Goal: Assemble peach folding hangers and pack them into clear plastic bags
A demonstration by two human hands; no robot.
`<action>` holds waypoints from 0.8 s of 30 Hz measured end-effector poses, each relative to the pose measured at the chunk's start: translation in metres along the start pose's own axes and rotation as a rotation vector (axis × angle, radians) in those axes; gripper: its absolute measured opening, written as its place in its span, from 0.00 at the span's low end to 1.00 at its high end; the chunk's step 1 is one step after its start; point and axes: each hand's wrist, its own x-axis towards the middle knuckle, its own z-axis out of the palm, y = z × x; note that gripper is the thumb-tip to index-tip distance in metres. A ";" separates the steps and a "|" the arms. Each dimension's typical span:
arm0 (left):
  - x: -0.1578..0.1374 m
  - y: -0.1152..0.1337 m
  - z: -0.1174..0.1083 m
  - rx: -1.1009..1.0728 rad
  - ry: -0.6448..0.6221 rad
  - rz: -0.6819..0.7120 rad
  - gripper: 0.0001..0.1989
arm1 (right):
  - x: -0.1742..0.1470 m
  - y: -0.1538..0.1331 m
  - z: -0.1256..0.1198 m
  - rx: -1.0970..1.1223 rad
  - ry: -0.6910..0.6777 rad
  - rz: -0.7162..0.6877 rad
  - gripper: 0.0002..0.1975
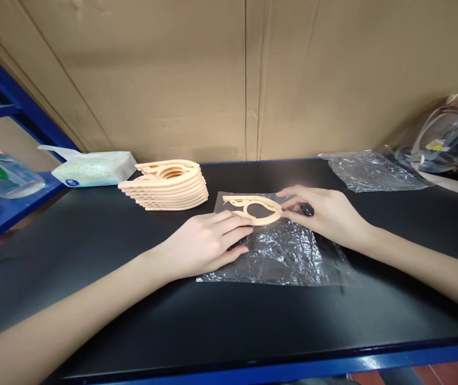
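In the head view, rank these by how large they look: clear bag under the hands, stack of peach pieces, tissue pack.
1. Clear bag.
2. Stack of peach pieces.
3. Tissue pack, only slightly smaller and farther away, so unsure.
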 end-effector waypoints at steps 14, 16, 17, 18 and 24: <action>-0.001 0.000 0.001 0.053 -0.003 0.014 0.17 | -0.001 0.001 0.002 -0.002 -0.101 -0.054 0.16; -0.001 0.000 0.001 0.069 0.001 0.022 0.17 | 0.000 0.000 0.001 -0.006 -0.097 -0.046 0.17; 0.000 0.000 0.001 0.077 0.006 0.029 0.17 | 0.000 -0.001 0.001 -0.009 -0.096 -0.042 0.17; 0.000 0.000 0.002 0.084 0.012 0.035 0.17 | 0.000 -0.001 0.001 -0.012 -0.094 -0.038 0.18; 0.002 -0.004 -0.008 0.156 0.056 0.068 0.18 | 0.001 0.001 -0.001 -0.035 -0.072 -0.005 0.15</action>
